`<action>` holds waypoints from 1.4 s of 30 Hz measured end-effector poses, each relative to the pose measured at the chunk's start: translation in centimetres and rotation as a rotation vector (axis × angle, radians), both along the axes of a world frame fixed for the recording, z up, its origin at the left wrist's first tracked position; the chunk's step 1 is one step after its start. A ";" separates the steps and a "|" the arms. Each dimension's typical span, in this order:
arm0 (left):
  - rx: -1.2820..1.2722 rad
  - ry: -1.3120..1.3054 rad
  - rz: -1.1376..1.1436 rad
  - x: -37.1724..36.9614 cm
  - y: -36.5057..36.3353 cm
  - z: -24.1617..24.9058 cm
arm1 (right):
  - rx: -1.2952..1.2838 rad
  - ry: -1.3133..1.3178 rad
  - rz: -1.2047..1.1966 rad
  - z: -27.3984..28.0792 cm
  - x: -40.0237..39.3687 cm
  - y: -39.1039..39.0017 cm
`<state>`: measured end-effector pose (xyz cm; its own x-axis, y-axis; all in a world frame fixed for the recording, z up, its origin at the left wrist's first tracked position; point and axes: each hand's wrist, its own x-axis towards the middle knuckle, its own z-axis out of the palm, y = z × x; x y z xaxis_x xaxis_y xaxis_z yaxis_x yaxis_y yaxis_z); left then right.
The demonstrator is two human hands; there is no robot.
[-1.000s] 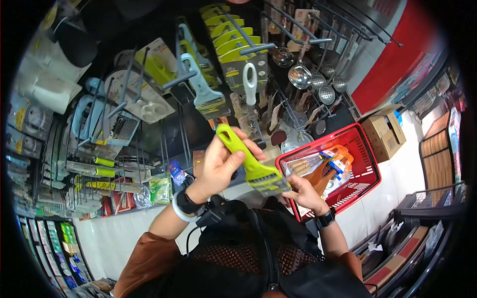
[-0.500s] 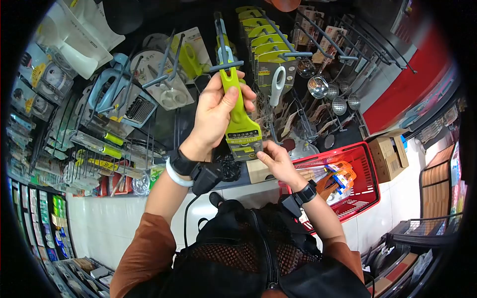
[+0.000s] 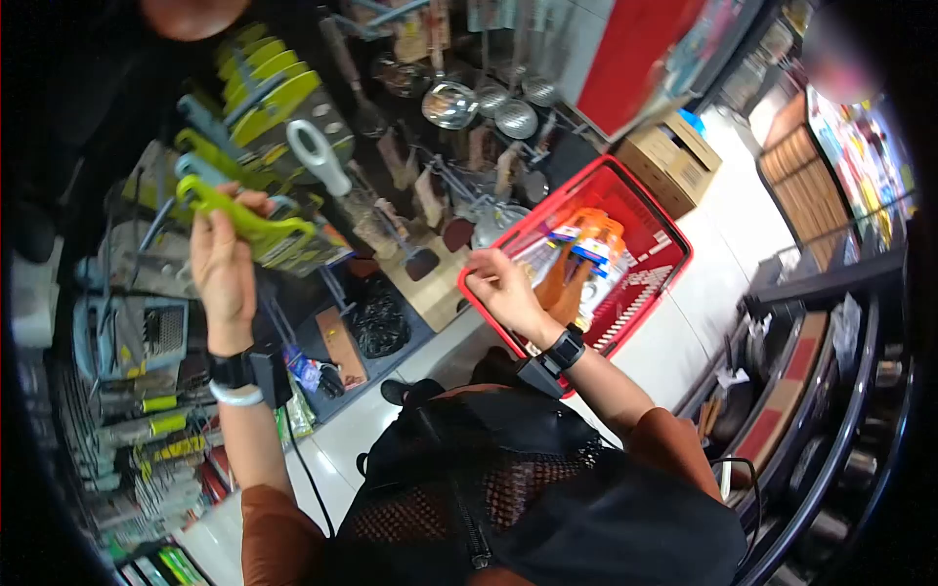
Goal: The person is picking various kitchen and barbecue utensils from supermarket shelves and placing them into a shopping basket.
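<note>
My left hand [image 3: 225,259] is at the hanging display, its fingers closed around a lime-green-handled kitchen tool [image 3: 256,227] with a dark card at its lower end. More tools with green and pale blue handles hang right behind it. My right hand [image 3: 506,291] has its fingers half bent and apart, with nothing seen in them. It overlaps the near left corner of a red shopping basket [image 3: 640,327]. Inside the basket lies an orange packaged item [image 3: 576,259] with a blue and white label.
Metal skimmers [image 3: 516,119] and a grey-handled tool [image 3: 318,158] hang on hooks ahead. A cardboard box [image 3: 669,161] stands beyond the basket. Below the display are a black plastic bag [image 3: 379,317] and a shelf edge. Dark shelving [image 3: 831,361] runs along the right.
My view has turned to the right. My left hand keeps the green-handled tool, now tilted more sideways. My right hand has left the tool's card and moved over to the basket's corner.
</note>
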<state>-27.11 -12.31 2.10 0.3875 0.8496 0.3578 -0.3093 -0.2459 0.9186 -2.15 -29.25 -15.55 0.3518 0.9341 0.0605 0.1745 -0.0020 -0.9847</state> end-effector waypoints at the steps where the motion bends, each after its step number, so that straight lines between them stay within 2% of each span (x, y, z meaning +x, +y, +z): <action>1: 0.014 0.024 0.028 -0.3 0.1 -0.4 | -0.091 0.013 -0.099 -1.5 1.6 -1.0; 2: 0.056 0.078 0.033 -1.0 0.4 -1.1 | -0.187 0.065 -0.195 -2.6 3.0 -2.1; 3: 0.051 0.080 0.022 -1.4 0.4 -1.7 | -0.208 -0.109 -0.265 -5.6 5.0 -3.1; 4: 0.084 0.146 0.134 -1.8 0.3 -2.2 | -0.283 -0.166 -0.391 -8.5 6.6 -4.0; 7: 0.199 0.287 0.467 -3.8 -0.1 -4.0 | -0.550 -0.384 -0.545 -13.8 10.8 -6.5; 9: 0.289 0.343 0.550 -4.6 -1.4 -4.1 | -0.711 -0.485 -0.643 -15.8 11.9 -6.8; 11: 0.239 0.287 0.647 -5.5 -2.8 -4.6 | -0.761 -0.374 -0.659 -15.4 12.3 -6.7; 13: 0.273 0.317 0.735 -6.5 -4.2 -5.0 | -0.927 -0.236 -0.843 -15.4 12.4 -5.9; 15: 0.271 0.332 0.731 -7.1 -5.6 -5.4 | -0.981 -0.292 -0.853 -15.2 12.2 -5.4; 17: 0.273 0.356 0.720 -7.1 -6.8 -5.7 | -0.811 -0.468 -0.700 -14.3 12.3 -4.7; 18: 0.244 0.389 0.697 -6.8 -7.4 -5.9 | -0.900 -0.607 -0.566 -13.6 12.2 -4.1; 20: 0.165 0.425 0.634 -6.4 -8.3 -6.4 | -0.940 -0.627 -0.486 -13.5 11.9 -3.1; 22: 0.083 0.472 0.438 -5.6 -9.1 -6.3 | -1.024 -0.673 -0.398 -14.4 12.2 -1.9; 25: -0.030 0.511 0.202 -4.4 -9.9 -6.8 | -1.039 -0.563 -0.312 -15.1 13.4 -1.1; 27: -0.115 0.500 0.094 -3.9 -10.3 -7.8 | -0.991 -0.656 -0.300 -17.4 14.6 -1.2; 28: -0.110 0.540 0.062 -3.2 -10.7 -7.7 | -1.005 -0.692 -0.170 -18.5 15.7 -1.3; 29: -0.115 0.582 0.018 -2.8 -10.8 -7.9 | -0.910 -0.832 0.135 -19.4 17.2 -1.4; 30: -0.209 0.589 -0.028 -2.3 -11.1 -7.4 | -0.861 -0.525 0.126 -21.8 19.5 -1.9; 31: -0.109 0.569 -0.084 -1.8 -11.4 -7.7 | -0.813 -0.218 0.133 -24.1 20.6 -1.8; 32: -0.180 0.575 -0.146 -1.7 -11.6 -8.9 | -0.563 -0.061 0.011 -21.9 19.8 -2.5; 33: -0.154 0.577 -0.190 -1.3 -12.1 -9.9 | -0.498 -0.229 0.196 -24.6 22.5 -3.0; 34: -0.108 0.600 -0.256 -1.0 -12.6 -10.4 | -0.812 -0.741 0.214 -25.7 23.5 -2.6; 36: -0.064 0.684 -0.386 -0.1 -13.1 -10.5 | -0.884 -0.576 0.210 -14.3 19.5 -4.1; 37: -0.019 0.698 -0.438 0.2 -12.9 -10.4 | -0.636 0.171 -0.106 -10.9 16.3 -6.0; 38: -0.010 0.695 -0.460 0.5 -12.9 -10.6 | -0.644 0.370 -0.204 -10.3 16.2 -7.9; 39: 0.000 0.689 -0.488 0.9 -12.9 -10.8 | -0.584 0.365 -0.159 -7.7 15.1 -9.5; 40: -0.003 0.683 -0.474 1.2 -12.8 -10.9 | -0.415 0.343 -0.106 -7.6 14.5 -10.9; 41: 0.008 0.650 -0.481 1.7 -12.7 -10.9 | -0.259 0.397 -0.112 -3.4 11.1 -10.7; 42: 0.019 0.616 -0.490 2.0 -12.6 -10.8 | -0.242 0.272 -0.043 -2.1 10.3 -11.2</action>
